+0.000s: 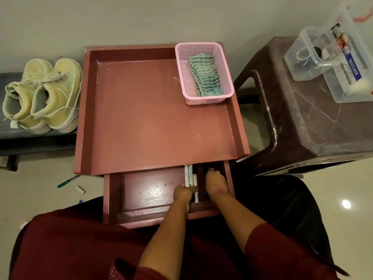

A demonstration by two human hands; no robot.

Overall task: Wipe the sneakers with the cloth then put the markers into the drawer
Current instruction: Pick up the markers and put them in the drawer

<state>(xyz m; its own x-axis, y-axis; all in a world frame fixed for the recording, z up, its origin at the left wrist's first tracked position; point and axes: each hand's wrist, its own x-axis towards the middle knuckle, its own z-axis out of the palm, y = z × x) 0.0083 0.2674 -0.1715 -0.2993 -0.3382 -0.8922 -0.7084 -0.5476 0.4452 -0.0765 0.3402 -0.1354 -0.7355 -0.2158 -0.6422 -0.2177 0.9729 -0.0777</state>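
Observation:
The red drawer [141,214] is pulled out under the red desk top [141,118]. My left hand [182,194] is inside it, closed around several white markers [190,176] that point away from me. My right hand [217,183] reaches flat into the drawer's right side, fingers under the desk edge, with nothing visible in it. A pair of pale yellow sneakers [42,96] stands on a dark low shelf at the left. The green striped cloth [205,77] lies in a pink basket [185,77] at the desk's back right corner.
A brown plastic stool [302,122] stands at the right with clear plastic boxes [314,53] on it. A green pen [67,181] and a small white cap [81,189] lie on the floor to the left of the drawer. My lap is right under the drawer.

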